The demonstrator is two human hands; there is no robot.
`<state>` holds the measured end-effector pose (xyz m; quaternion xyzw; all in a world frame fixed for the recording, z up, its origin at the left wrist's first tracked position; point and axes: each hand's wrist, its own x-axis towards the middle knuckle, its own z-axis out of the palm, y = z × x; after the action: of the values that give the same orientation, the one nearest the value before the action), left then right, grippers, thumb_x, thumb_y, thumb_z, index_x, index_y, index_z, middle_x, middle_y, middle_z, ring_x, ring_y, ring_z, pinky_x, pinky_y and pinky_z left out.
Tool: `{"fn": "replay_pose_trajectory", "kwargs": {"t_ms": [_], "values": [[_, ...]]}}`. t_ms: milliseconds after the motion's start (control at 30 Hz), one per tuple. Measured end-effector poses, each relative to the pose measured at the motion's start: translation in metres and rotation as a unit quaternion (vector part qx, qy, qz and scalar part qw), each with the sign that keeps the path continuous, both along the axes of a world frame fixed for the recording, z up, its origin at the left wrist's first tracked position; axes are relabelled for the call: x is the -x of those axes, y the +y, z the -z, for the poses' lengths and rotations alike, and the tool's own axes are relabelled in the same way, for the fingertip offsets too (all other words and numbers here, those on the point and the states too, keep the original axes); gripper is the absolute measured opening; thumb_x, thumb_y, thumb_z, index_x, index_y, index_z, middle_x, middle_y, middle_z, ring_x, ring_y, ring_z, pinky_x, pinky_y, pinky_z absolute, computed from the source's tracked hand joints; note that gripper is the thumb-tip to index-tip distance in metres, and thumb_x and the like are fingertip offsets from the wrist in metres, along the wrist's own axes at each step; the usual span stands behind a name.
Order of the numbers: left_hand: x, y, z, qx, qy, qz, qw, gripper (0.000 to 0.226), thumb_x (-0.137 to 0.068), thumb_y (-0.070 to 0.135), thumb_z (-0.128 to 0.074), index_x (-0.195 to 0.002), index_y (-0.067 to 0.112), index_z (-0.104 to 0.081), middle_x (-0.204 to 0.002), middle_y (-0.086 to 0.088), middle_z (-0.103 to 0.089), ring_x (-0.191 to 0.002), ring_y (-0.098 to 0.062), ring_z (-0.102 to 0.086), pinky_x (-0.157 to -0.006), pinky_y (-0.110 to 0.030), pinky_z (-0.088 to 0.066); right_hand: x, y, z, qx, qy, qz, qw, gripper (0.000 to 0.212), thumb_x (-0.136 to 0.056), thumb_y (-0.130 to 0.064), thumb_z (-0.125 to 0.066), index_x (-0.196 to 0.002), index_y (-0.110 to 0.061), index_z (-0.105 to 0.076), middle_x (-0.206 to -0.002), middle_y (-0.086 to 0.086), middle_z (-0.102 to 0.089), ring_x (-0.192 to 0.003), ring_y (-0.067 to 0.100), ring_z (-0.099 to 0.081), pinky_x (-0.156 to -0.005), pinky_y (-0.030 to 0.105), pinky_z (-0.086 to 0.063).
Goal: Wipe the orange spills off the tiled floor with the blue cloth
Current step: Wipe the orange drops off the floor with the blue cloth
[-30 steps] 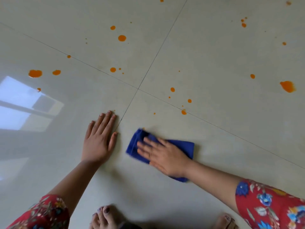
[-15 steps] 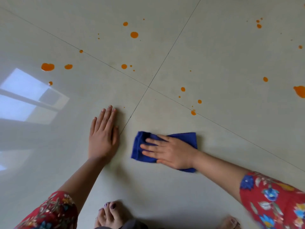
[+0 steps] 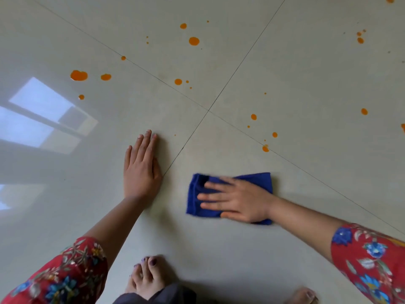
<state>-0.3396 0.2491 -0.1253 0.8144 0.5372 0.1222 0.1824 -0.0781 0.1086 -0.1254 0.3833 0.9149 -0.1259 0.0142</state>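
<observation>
cloth (image 3: pixel 194 200) x1 | hands (image 3: pixel 140 172) (image 3: pixel 240 199) x2 | feet (image 3: pixel 149 276) (image 3: pixel 303 296) x2 | spills (image 3: pixel 79 75) 25+ | tiles (image 3: pixel 306 73) x4

Left hand (image 3: pixel 140 172) flat, palm down — right hand (image 3: pixel 238 199) flat, splayed

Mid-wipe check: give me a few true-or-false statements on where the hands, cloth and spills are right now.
1. The right hand presses flat on the cloth. True.
2. The left hand grips the cloth. False: it rests flat on bare floor, apart from the cloth.
3. Orange spills lie beyond the cloth, unwiped. True.
4. The cloth covers the crossing of the tile joints. False: it lies nearer the person, on one tile.
</observation>
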Motion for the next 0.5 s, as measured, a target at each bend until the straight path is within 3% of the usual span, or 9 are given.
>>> {"fn": "replay_pose_trajectory", "kwargs": {"t_ms": [67, 133, 200, 400, 433, 500], "values": [[0.0, -0.001, -0.001, -0.001, 0.001, 0.006, 1.0, 0.061, -0.092, 0.012, -0.033, -0.152, 0.019, -0.027, -0.161, 0.002, -0.021, -0.15, -0.015, -0.012, -0.122, -0.037, -0.007, -0.02, 0.013, 0.001, -0.012, -0.021, 0.123, 0.992, 0.051, -0.101, -0.042, -0.034, -0.151, -0.032, -0.031, -0.16, -0.011, -0.023, -0.15, 0.02, -0.011, -0.118, 0.045, -0.016], [-0.001, -0.001, -0.001, -0.001, -0.005, 0.006, 1.0, 0.06, -0.093, 0.012, -0.033, -0.152, 0.019, -0.028, -0.161, 0.003, -0.02, -0.15, -0.015, -0.011, -0.122, -0.036, -0.006, -0.01, 0.038, -0.003, -0.035, -0.041, 0.291, 0.955, 0.053, -0.1, -0.044, -0.032, -0.152, -0.033, -0.027, -0.161, -0.01, -0.021, -0.15, 0.022, -0.012, -0.117, 0.047, -0.021], [0.0, -0.001, -0.001, 0.0, -0.014, -0.003, 1.0, 0.059, -0.093, 0.013, -0.033, -0.152, 0.019, -0.029, -0.161, 0.003, -0.02, -0.15, -0.014, -0.011, -0.122, -0.037, -0.008, 0.023, 0.061, -0.002, -0.057, -0.022, 0.358, 0.932, 0.054, -0.099, -0.046, -0.032, -0.152, -0.034, -0.028, -0.16, -0.007, -0.023, -0.149, 0.027, -0.015, -0.115, 0.049, -0.022], [0.002, 0.001, 0.0, 0.006, -0.049, -0.074, 0.996, 0.059, -0.091, 0.012, -0.035, -0.15, 0.017, -0.033, -0.159, 0.001, -0.027, -0.148, -0.015, -0.017, -0.122, -0.034, -0.01, 0.054, 0.045, 0.005, -0.031, 0.029, 0.126, 0.991, 0.048, -0.102, -0.036, -0.036, -0.15, -0.032, -0.034, -0.159, -0.007, -0.026, -0.149, 0.02, -0.018, -0.117, 0.042, -0.024], [0.002, 0.0, 0.0, 0.005, -0.048, -0.075, 0.996, 0.059, -0.091, 0.013, -0.034, -0.15, 0.017, -0.033, -0.159, 0.001, -0.027, -0.148, -0.016, -0.018, -0.122, -0.034, -0.01, 0.043, 0.043, 0.007, -0.033, 0.035, 0.127, 0.991, 0.047, -0.102, -0.034, -0.036, -0.149, -0.03, -0.036, -0.159, -0.007, -0.028, -0.149, 0.019, -0.019, -0.117, 0.042, -0.025], [0.001, 0.0, 0.0, 0.006, -0.038, -0.061, 0.997, 0.058, -0.092, 0.015, -0.033, -0.15, 0.017, -0.032, -0.159, 0.001, -0.027, -0.148, -0.015, -0.017, -0.122, -0.035, -0.009, 0.026, 0.056, 0.009, -0.042, 0.036, 0.231, 0.971, 0.047, -0.101, -0.031, -0.034, -0.148, -0.027, -0.038, -0.157, -0.006, -0.031, -0.148, 0.019, -0.021, -0.116, 0.041, -0.026]]}}
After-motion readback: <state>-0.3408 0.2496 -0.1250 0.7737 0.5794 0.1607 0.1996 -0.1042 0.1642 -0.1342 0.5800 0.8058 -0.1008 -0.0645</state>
